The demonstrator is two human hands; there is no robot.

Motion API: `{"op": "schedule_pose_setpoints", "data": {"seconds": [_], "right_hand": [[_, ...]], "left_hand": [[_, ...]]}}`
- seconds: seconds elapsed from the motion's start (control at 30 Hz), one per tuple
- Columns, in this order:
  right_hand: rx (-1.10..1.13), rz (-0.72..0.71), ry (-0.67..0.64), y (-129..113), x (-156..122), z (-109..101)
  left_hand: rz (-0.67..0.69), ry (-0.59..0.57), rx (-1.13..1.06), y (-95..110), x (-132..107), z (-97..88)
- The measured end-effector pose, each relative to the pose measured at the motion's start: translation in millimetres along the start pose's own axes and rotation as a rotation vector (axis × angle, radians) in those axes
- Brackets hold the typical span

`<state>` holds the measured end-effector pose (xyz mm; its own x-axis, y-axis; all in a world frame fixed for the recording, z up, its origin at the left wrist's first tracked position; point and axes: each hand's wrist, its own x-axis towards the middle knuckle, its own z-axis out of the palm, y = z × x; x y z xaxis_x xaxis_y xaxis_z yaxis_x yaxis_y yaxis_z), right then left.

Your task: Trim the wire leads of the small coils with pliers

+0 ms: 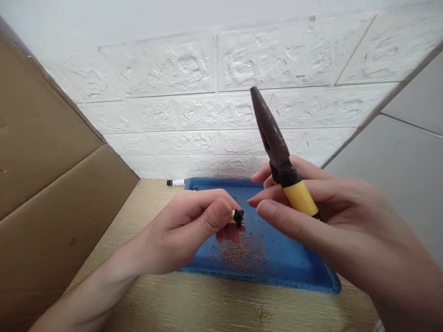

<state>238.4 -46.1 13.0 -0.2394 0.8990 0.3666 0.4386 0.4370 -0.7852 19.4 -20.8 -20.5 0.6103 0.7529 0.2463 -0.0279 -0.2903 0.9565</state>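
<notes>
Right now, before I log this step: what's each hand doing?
Left hand: closed, pinching a small black part.
Right hand: closed, holding yellow-handled long-nose pliers.

White brick-pattern wall (221,83) above a wooden tabletop (221,309), brown cardboard (51,138) at left, grey panel (408,157) at right

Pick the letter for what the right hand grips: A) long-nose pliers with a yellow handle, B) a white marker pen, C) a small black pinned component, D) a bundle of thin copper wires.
A: the right hand holds long-nose pliers by the yellow handle, tips pointing up above the blue tray.
</notes>
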Motion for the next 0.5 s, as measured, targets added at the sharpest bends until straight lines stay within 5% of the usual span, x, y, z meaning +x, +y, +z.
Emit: {"op": "schedule_pose_setpoints", "data": {"seconds": [0.23,0.5], "right_hand": [[0.035,-0.037,-0.008,-0.2,-1.4,7.4],[0.007,-0.133,-0.024,0.9,-3.4,7.6]], "left_hand": [[-0.087,-0.030,-0.350,-8.5,5.1,2.3],[-0.172,-0.082,-0.375,-6.7,7.3,5.7]]}}
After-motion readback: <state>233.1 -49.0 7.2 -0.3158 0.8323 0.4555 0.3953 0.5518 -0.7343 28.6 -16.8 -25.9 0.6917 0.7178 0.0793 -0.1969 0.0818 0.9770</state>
